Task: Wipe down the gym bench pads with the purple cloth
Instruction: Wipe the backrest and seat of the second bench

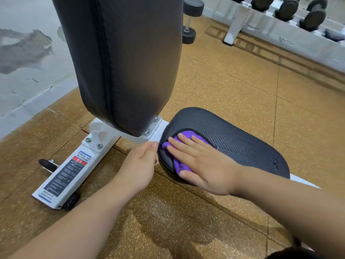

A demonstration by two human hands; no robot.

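The black seat pad (242,141) of the bench lies low in the middle right, wet in patches. A bunched purple cloth (184,134) sits on its near-left end. My right hand (203,163) presses flat on the cloth, fingers spread. My left hand (140,165) is loosely curled against the pad's left edge, beside the white frame. The tall dark back pad (123,58) stands upright behind, its lower end just above the frame.
The white bench frame (74,169) with a printed label runs left along the tan rubber floor (224,81). A dumbbell (190,19) stands behind the back pad. A white rack with several dumbbells (289,15) lines the top right. A grey wall is at left.
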